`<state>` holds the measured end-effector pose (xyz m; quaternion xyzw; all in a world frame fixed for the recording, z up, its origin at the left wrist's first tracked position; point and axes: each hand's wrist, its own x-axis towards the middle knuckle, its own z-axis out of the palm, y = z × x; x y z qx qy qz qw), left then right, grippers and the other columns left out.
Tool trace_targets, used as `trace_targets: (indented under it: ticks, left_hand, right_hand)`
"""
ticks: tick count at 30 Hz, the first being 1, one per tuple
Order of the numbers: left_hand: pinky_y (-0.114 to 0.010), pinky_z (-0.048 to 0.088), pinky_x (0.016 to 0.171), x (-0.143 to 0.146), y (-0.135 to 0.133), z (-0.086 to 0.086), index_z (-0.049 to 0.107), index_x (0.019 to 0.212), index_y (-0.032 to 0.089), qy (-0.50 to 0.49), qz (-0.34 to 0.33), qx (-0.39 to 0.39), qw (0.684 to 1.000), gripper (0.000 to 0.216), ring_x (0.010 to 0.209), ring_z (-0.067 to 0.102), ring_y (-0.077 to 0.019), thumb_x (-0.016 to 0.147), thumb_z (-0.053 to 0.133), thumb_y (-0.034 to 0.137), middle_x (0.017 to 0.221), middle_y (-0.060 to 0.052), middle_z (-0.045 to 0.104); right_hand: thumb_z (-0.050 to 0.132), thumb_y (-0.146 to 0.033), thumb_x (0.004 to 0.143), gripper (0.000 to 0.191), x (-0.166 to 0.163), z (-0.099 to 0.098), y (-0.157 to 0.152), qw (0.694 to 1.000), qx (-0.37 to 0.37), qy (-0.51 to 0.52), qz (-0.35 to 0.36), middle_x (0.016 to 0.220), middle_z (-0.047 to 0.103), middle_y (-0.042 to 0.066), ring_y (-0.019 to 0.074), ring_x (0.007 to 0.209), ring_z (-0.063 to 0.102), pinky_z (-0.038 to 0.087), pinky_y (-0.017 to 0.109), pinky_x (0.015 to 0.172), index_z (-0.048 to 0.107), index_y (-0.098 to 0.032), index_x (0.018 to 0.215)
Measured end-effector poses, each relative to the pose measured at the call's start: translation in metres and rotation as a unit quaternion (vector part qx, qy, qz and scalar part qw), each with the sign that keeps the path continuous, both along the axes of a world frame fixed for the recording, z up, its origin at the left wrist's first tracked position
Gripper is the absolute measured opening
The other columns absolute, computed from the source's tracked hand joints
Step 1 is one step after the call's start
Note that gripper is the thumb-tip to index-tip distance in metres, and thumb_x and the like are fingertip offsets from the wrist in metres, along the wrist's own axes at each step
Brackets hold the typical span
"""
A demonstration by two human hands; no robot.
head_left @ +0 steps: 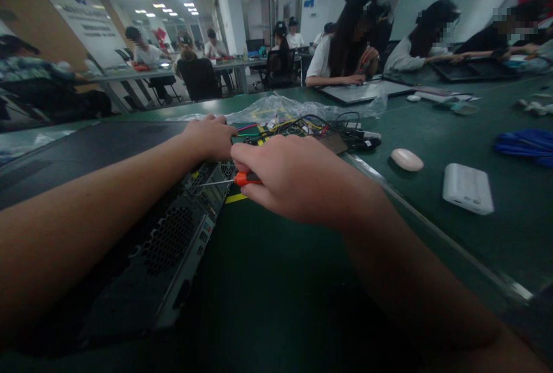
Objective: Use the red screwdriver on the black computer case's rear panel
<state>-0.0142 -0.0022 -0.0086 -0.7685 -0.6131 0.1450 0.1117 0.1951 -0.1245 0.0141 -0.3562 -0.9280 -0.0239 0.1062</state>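
Observation:
A black computer case [99, 315] lies on its side at the left, its rear panel with vents and ports facing right. My left hand [210, 138] is at the far end of the case, fingers bent over its edge and gripping it; the fingertips are partly hidden. In my right hand [294, 180] is a screwdriver [240, 179] with an orange and black handle, fingers closed around it. Its thin metal shaft points left at the rear panel, near the slot covers; whether the tip touches cannot be made out.
Behind my hands lie tangled cables [311, 126] and clear plastic wrap [276, 105] on the green table [432, 131]. To the right are a white oval object [406, 159], a white box-shaped device [467, 188] and a blue bundle [525, 146]. Several people work at tables beyond.

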Motion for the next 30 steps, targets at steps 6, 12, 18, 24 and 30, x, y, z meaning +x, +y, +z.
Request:
trace_targets:
  ticks: [6, 12, 18, 24, 30]
  left_hand:
    - [-0.058, 0.051, 0.123, 0.002, -0.001, 0.001, 0.066, 0.165, 0.029, -0.002, 0.008, 0.005, 1.0, 0.068, 0.158, 0.051, -0.0451, 0.1, 0.061, 0.05, 0.167, -0.02, 0.06]
    - [-0.06, 0.054, 0.12, 0.0, 0.0, -0.001, 0.068, 0.163, 0.03, -0.008, 0.001, 0.004, 1.0, 0.067, 0.157, 0.053, -0.0467, 0.101, 0.059, 0.052, 0.166, -0.021, 0.061]
    - [-0.061, 0.053, 0.122, -0.003, 0.003, -0.004, 0.069, 0.162, 0.031, -0.012, -0.001, 0.021, 1.0, 0.065, 0.158, 0.052, -0.0463, 0.099, 0.059, 0.043, 0.166, -0.019, 0.062]
    - [-0.059, 0.051, 0.124, -0.003, 0.006, -0.004, 0.068, 0.163, 0.032, -0.017, 0.009, 0.009, 1.0, 0.067, 0.16, 0.05, -0.0458, 0.1, 0.062, 0.053, 0.169, -0.017, 0.06]
    - [-0.059, 0.052, 0.12, 0.001, -0.006, 0.0, 0.074, 0.155, 0.025, -0.051, -0.041, 0.095, 0.993, 0.054, 0.154, 0.052, -0.0442, 0.106, 0.057, 0.043, 0.166, -0.016, 0.06]
  right_hand:
    - [0.056, -0.028, 0.11, 0.029, -0.002, 0.001, -0.001, 1.0, 0.0, -0.013, -0.007, 0.104, 0.082, 0.013, 0.0282, 0.097, 0.074, 0.028, 0.037, 0.068, 0.072, -0.018, 0.131]
    - [0.057, -0.026, 0.107, 0.024, -0.002, 0.001, -0.001, 1.0, -0.006, -0.011, -0.003, 0.101, 0.081, 0.013, 0.0284, 0.095, 0.074, 0.027, 0.037, 0.067, 0.072, -0.018, 0.124]
    - [0.057, -0.027, 0.109, 0.028, -0.001, 0.002, -0.001, 1.0, -0.015, -0.015, -0.005, 0.106, 0.082, 0.014, 0.0266, 0.094, 0.072, 0.029, 0.037, 0.068, 0.072, -0.017, 0.129]
    - [0.054, -0.027, 0.11, 0.035, -0.001, 0.002, -0.002, 1.0, -0.02, -0.021, -0.009, 0.11, 0.083, 0.014, 0.0265, 0.092, 0.07, 0.029, 0.036, 0.07, 0.071, -0.017, 0.139]
    - [0.055, -0.027, 0.11, 0.034, -0.001, 0.002, -0.002, 1.0, -0.017, -0.019, -0.007, 0.113, 0.083, 0.015, 0.0259, 0.094, 0.071, 0.029, 0.036, 0.07, 0.071, -0.016, 0.139]
